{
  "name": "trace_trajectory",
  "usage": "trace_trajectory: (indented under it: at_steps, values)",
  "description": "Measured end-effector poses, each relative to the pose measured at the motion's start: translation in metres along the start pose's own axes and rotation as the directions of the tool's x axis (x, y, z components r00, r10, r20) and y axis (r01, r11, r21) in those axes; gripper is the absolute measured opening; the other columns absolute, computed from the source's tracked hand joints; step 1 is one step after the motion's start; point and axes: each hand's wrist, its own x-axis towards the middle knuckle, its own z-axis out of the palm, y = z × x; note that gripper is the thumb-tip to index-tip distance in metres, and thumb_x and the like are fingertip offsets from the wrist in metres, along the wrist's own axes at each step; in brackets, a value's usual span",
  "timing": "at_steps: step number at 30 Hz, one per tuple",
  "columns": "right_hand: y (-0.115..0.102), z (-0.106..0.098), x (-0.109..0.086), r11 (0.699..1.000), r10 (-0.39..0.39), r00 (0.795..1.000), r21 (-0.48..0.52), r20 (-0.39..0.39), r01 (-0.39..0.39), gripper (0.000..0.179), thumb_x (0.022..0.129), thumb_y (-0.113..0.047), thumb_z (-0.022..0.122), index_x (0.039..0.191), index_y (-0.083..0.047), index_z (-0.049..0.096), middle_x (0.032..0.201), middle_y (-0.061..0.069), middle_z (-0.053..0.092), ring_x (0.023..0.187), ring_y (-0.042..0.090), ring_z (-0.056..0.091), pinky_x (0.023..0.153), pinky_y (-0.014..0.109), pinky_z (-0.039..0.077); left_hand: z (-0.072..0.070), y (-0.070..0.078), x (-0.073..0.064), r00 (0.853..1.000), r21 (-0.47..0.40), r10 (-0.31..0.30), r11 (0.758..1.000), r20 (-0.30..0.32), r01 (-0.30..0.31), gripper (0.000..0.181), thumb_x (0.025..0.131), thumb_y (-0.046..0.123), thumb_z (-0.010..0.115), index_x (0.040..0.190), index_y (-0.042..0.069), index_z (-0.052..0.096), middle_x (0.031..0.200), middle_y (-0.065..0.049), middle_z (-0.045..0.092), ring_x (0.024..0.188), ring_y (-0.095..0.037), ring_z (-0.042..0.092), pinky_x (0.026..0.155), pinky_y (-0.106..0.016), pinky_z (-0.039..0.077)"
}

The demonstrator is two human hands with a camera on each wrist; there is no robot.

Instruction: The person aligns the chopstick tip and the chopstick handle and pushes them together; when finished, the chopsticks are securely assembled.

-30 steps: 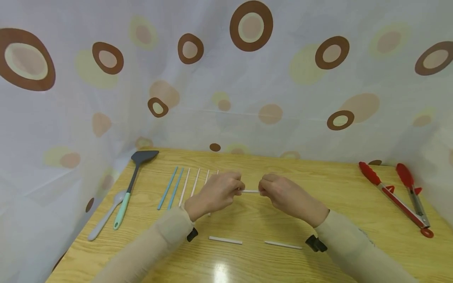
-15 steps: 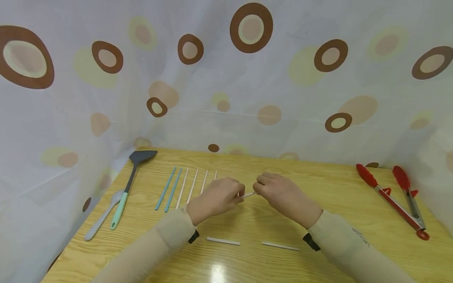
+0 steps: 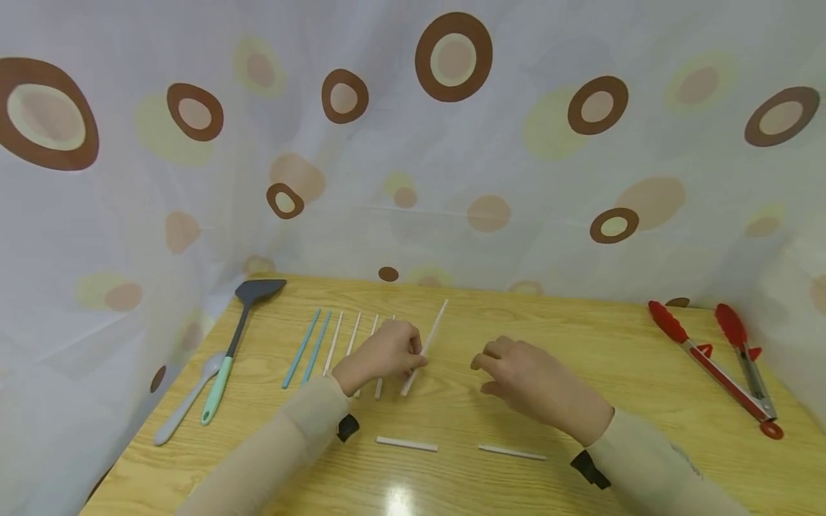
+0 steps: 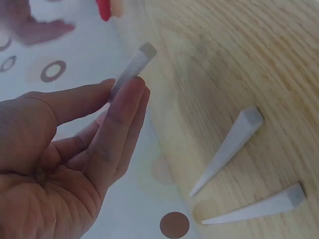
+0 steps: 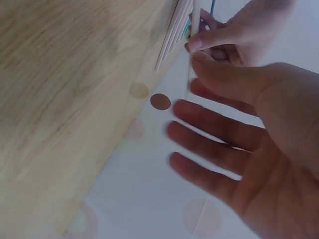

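Observation:
In the head view my left hand pinches a white chopstick between thumb and fingers, and it slants up and away from me. The left wrist view shows the squared end of this chopstick standing out past the fingertips. Beside the left hand lies a row of chopsticks: two blue ones and several white ones, partly covered by the hand and sleeve. My right hand hovers apart to the right, fingers loosely spread and holding nothing, as the right wrist view also shows.
Two short white sticks lie near the front. On the left are a spatula with a mint handle and a grey spoon. Red-tipped tongs lie spread at the right. A patterned cloth hangs behind the table.
Earlier both hands held the chopstick crosswise between them. The right hand has let go and moved slightly apart; the left hand has turned the chopstick lengthwise and drawn it left toward the row.

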Motion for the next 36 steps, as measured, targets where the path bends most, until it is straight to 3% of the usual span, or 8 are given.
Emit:
trace_trajectory:
  at_steps: [3,7,11,18,23,29,36]
  values:
    - [-0.006,0.001,-0.008,0.988,0.056,0.987,0.135,0.153,-0.077,0.024,0.082,-0.01,0.082,0.102,-0.009,0.069,0.089,0.001,0.062,0.073,0.013,0.061,0.06,0.027,0.052,0.001,-0.005,0.003,0.999,-0.022,-0.037,0.999,-0.001,0.037,0.021,0.09,0.003,0.072,0.07,0.001,0.067,0.057,-0.003,0.063,0.052,-0.021,0.067,0.051,-0.025,0.054]
    - [-0.012,0.003,-0.014,0.957,0.073,0.961,0.251,0.265,-0.142,0.015,0.087,-0.005,0.075,0.099,-0.01,0.068,0.088,-0.002,0.062,0.07,0.009,0.059,0.058,0.026,0.05,0.002,-0.011,0.007,0.996,0.046,-0.083,0.995,-0.015,0.083,0.029,0.088,0.004,0.074,0.06,0.004,0.067,0.051,-0.001,0.061,0.049,-0.02,0.066,0.054,-0.023,0.054]
    - [-0.016,0.006,-0.017,0.942,0.066,0.954,0.295,0.293,-0.157,0.011,0.088,-0.008,0.075,0.094,-0.013,0.068,0.085,-0.006,0.062,0.07,0.005,0.055,0.057,0.027,0.048,0.005,-0.016,0.01,0.993,0.081,-0.114,0.99,-0.025,0.116,0.033,0.086,0.003,0.077,0.055,0.006,0.065,0.047,0.002,0.059,0.046,-0.018,0.065,0.055,-0.021,0.054]
    - [-0.017,0.013,-0.019,0.944,0.054,0.962,0.301,0.269,-0.138,0.013,0.09,0.001,0.064,0.092,-0.012,0.068,0.081,-0.006,0.064,0.07,0.004,0.056,0.06,0.029,0.05,0.006,-0.021,0.012,0.98,0.038,-0.2,0.979,-0.015,0.2,0.029,0.083,-0.001,0.077,0.057,0.002,0.066,0.048,-0.002,0.06,0.046,-0.019,0.066,0.05,-0.023,0.054]
    - [-0.017,0.014,-0.021,0.922,0.061,0.942,0.343,0.33,-0.18,0.015,0.091,-0.005,0.068,0.081,-0.016,0.064,0.073,-0.012,0.056,0.061,0.0,0.047,0.056,0.025,0.046,0.004,-0.023,0.011,0.97,0.056,-0.244,0.968,-0.014,0.244,0.027,0.082,-0.002,0.077,0.058,0.002,0.066,0.048,-0.004,0.061,0.047,-0.017,0.066,0.053,-0.022,0.054]
    - [-0.02,0.012,-0.023,0.894,0.075,0.909,0.376,0.409,-0.243,0.029,0.082,-0.014,0.08,0.074,-0.02,0.053,0.063,-0.014,0.043,0.055,0.001,0.038,0.051,0.023,0.039,0.003,-0.021,0.009,0.967,0.035,-0.253,0.967,-0.002,0.253,0.026,0.08,-0.004,0.079,0.059,0.001,0.064,0.049,-0.006,0.061,0.048,-0.02,0.067,0.052,-0.022,0.054]
    - [-0.023,0.015,-0.024,0.918,0.093,0.911,0.319,0.401,-0.234,0.037,0.073,-0.008,0.086,0.071,-0.018,0.05,0.064,-0.013,0.041,0.057,0.002,0.039,0.052,0.024,0.038,0.004,-0.017,0.006,0.961,-0.013,-0.275,0.961,-0.003,0.275,0.025,0.08,-0.005,0.079,0.061,-0.002,0.063,0.05,-0.008,0.061,0.048,-0.022,0.067,0.049,-0.026,0.055]
